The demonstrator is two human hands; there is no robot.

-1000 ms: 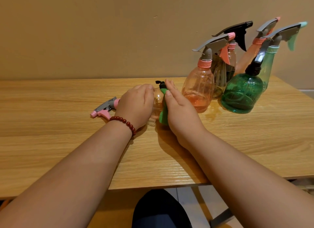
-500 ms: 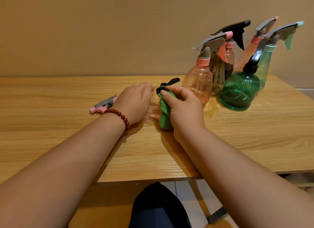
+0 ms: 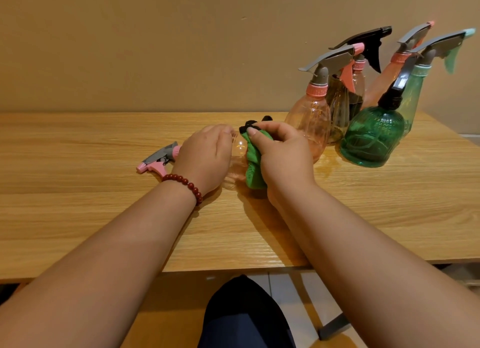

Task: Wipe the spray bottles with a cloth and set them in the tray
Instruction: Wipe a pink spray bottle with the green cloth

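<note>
A clear pinkish spray bottle [image 3: 237, 160] lies on its side on the wooden table [image 3: 78, 205], its grey and pink trigger head [image 3: 159, 160] pointing left. My left hand [image 3: 205, 158] grips the bottle's body from above. My right hand [image 3: 284, 158] holds a green cloth [image 3: 253, 163] with a black edge against the bottle's base end. Most of the bottle is hidden by the two hands. No tray is in view.
Several upright spray bottles stand at the back right: a pink one [image 3: 311, 124], a dark green round one [image 3: 372, 137], an amber one with a black trigger [image 3: 340, 106], a light green one [image 3: 415, 88]. Behind them runs a beige wall. The table's front edge is near my lap.
My right hand has curled over the cloth and rubbed it along the bottle's end, moving slightly right and up. The left hand keeps its hold on the bottle.
</note>
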